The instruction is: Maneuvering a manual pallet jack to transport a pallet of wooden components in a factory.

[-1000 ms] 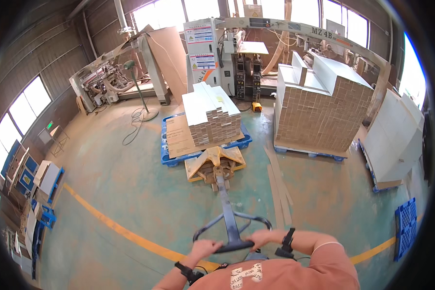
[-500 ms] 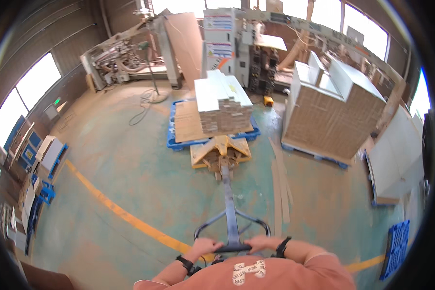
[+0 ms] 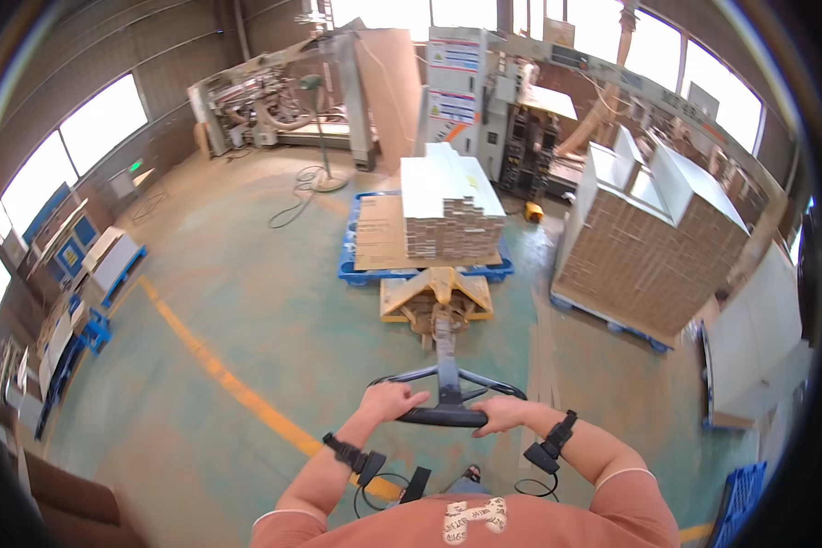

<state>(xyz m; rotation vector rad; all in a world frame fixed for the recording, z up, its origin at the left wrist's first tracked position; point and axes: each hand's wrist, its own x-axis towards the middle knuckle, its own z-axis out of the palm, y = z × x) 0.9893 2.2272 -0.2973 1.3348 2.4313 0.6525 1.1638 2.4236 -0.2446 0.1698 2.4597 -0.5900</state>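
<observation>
Both my hands grip the black loop handle [image 3: 443,417] of a yellow pallet jack [image 3: 440,290]. My left hand [image 3: 393,400] is closed round the handle's left side, and my right hand [image 3: 500,414] is closed round its right side. From the handle a dark shaft runs forward to the jack's yellow body. Ahead of that body lies a blue pallet [image 3: 349,260] with a cardboard sheet [image 3: 380,233] on it. A stack of white-topped boards [image 3: 454,215] rests on the cardboard. The jack's forks are hidden beneath the load.
A tall board stack [image 3: 644,256] on a blue pallet stands to the right, with white panels [image 3: 763,352] beyond it. Machinery and a grey control cabinet [image 3: 454,91] line the back. A fan stand [image 3: 324,183] trails a cable. A yellow line [image 3: 215,370] crosses the floor at left.
The handle and both my hands sit farther from my body, with my arms more extended. The view has shifted, so the loaded pallet appears farther right in the picture. Both hands still hold the handle.
</observation>
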